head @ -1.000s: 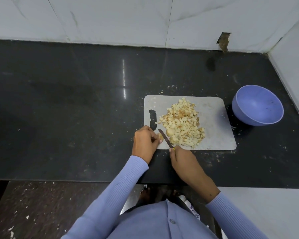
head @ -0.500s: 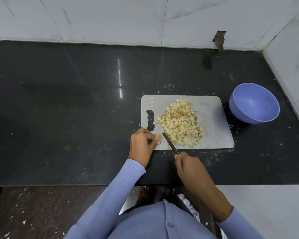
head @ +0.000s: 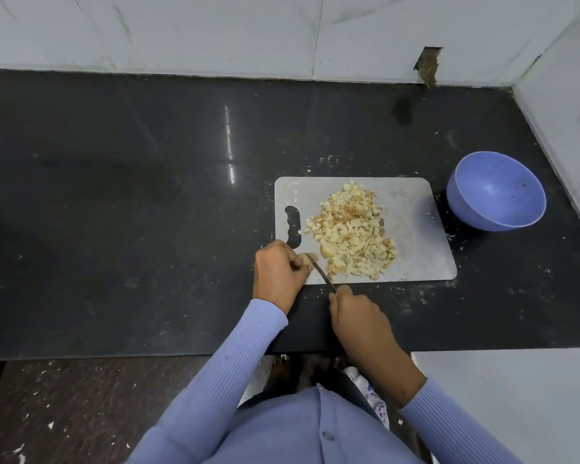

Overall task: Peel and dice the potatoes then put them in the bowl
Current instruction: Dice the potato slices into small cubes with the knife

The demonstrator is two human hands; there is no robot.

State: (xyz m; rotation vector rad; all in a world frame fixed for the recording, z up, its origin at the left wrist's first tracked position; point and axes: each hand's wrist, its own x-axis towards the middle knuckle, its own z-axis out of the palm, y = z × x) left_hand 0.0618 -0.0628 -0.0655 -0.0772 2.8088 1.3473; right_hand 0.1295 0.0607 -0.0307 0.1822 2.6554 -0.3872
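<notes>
Head view, L hand (head: pixel 278 272) pinching potato piece (head: pixel 306 260), R hand (head: pixel 357 316) gripping knife (head: pixel 320 270), both hands at board (head: pixel 412 229)

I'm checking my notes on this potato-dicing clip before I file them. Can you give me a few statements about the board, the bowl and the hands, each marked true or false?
1. The purple bowl already holds diced potato. False: its inside shows no potato.
2. The pile of diced potato lies on the cutting board. True.
3. The right hand holds the knife. True.
4. The bowl stands left of the board. False: it stands to the right of it, on the counter.
5. The left hand holds a potato piece at the board's near left corner. True.
</notes>
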